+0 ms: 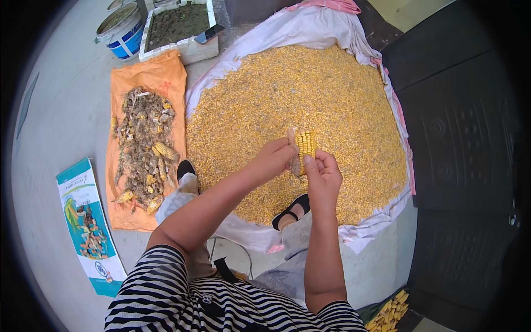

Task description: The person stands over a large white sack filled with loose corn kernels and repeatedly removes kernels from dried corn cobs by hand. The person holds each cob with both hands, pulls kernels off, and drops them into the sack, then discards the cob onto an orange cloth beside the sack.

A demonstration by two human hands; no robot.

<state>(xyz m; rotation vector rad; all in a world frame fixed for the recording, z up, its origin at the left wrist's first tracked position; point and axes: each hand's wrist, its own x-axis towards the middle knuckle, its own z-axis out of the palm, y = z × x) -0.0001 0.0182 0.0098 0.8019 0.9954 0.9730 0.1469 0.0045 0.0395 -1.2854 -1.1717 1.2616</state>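
Observation:
Over the heap of loose corn kernels [290,95], I hold a yellow ear of corn [306,143] upright between both hands. My right hand [325,172] grips its lower right side, thumb across the kernels. On the left, my left hand [274,157] is closed at a bare, brownish-pink corn cob surface [291,135], pressed along the ear's rows. Whether this bare part is a separate cob or a stripped side of the same ear, I cannot tell. The left fingertips are partly hidden. The kernels lie on a white cloth sheet [257,236] with pink edges.
At left, an orange woven sack [145,74] bears husk debris and broken ears. Beyond are a printed bag [89,269], a white-and-blue bucket [124,39], a soil-filled foam box [178,52] and a phone [209,34]. Dark panels [456,137] stand right; more ears [390,311] lie lower right.

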